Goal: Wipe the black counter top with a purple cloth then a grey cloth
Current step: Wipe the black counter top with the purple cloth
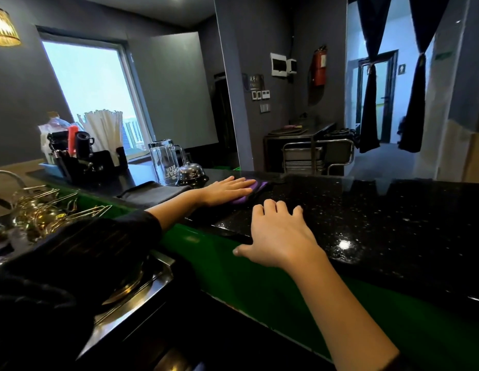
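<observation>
Head view: left hand [225,190] presses the purple cloth [258,186] (fingers straight). Right hand [281,234] rests spread on the black counter top [380,223].

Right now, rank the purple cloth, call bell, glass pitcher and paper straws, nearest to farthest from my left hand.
1. purple cloth, pressed under the left hand.
2. call bell, just behind and left of it.
3. glass pitcher, left of the bell.
4. paper straws, far left end.

Left arm wore a black, faintly striped sleeve [99,245], bunched at mid-forearm. Left hand [225,190] and right hand [281,236] were bare. Right forearm [340,311] was uncovered.
</observation>
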Action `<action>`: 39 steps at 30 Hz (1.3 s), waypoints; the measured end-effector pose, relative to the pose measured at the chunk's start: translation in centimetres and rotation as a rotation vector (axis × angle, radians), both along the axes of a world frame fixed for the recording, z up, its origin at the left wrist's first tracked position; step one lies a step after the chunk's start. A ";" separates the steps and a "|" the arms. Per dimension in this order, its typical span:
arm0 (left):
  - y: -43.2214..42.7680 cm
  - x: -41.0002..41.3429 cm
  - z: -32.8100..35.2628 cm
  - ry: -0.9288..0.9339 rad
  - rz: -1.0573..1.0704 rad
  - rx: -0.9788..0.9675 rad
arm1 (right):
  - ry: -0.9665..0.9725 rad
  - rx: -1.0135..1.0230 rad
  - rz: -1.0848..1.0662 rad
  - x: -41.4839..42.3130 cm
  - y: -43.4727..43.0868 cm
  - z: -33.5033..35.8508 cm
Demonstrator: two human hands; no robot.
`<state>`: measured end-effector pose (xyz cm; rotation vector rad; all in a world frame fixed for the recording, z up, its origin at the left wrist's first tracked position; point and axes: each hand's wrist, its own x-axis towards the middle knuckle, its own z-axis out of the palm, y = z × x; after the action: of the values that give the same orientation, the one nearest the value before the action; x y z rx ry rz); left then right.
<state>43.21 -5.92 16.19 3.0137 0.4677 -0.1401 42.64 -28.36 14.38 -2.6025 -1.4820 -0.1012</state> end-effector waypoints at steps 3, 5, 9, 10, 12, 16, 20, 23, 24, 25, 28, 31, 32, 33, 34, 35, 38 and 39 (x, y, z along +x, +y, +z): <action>-0.2 -1.6 0.1 -0.025 -0.019 -0.067 | 0.008 -0.001 -0.001 -0.2 -0.3 0.1; 0.0 -1.4 0.6 -0.025 0.008 -0.081 | 0.011 0.002 0.000 -0.2 -0.4 0.2; 0.3 0.8 1.0 0.022 0.089 -0.002 | 0.005 -0.006 0.005 -0.2 -0.4 0.0; 0.3 1.4 1.2 0.026 0.102 0.010 | -0.002 -0.005 0.007 -0.2 -0.4 -0.1; 0.4 2.6 1.5 0.032 0.129 0.018 | -0.017 0.003 0.013 -0.1 -0.4 -0.3; 1.8 4.8 1.3 0.059 0.164 0.022 | -0.056 0.027 0.020 -0.1 0.0 -0.7; 0.8 5.1 1.1 0.041 0.176 -0.005 | -0.079 0.029 0.017 0.0 0.3 -0.8; -0.6 4.1 1.0 0.047 0.092 0.023 | -0.077 0.036 0.012 0.0 0.4 -0.6; -1.2 3.6 0.7 0.048 0.049 0.030 | -0.074 0.042 0.009 0.0 0.3 -0.5; -1.9 2.9 0.5 0.041 0.009 0.034 | -0.068 0.047 0.007 -0.1 0.3 -0.4; -2.7 -0.2 -0.1 0.007 -0.098 0.068 | -0.005 0.058 0.003 -0.3 -0.5 0.4; -1.3 -3.9 -0.8 0.000 -0.197 0.130 | 0.116 0.120 -0.011 0.0 -2.0 1.8; -1.0 -5.0 -1.0 -0.015 -0.206 0.130 | 0.138 0.125 -0.032 0.4 -2.5 2.1; -0.9 -5.9 -1.3 -0.040 -0.173 0.102 | 0.139 0.102 -0.059 0.7 -3.1 2.2; -1.1 -6.8 -1.5 -0.059 -0.148 0.085 | 0.129 0.060 -0.082 1.0 -3.7 2.0; -1.6 -7.7 -1.5 -0.066 -0.132 0.079 | 0.121 0.020 -0.095 1.3 -4.1 1.8; -2.0 -8.3 -0.8 -0.072 -0.146 0.161 | 0.092 -0.017 -0.099 1.1 -4.9 0.9; -1.6 -7.9 -0.4 -0.026 -0.137 0.163 | 0.083 -0.020 -0.100 1.0 -4.9 0.9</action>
<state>35.34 -7.54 15.79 3.2026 0.2824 -0.0748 43.67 -33.23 15.29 -2.6611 -1.3330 0.0108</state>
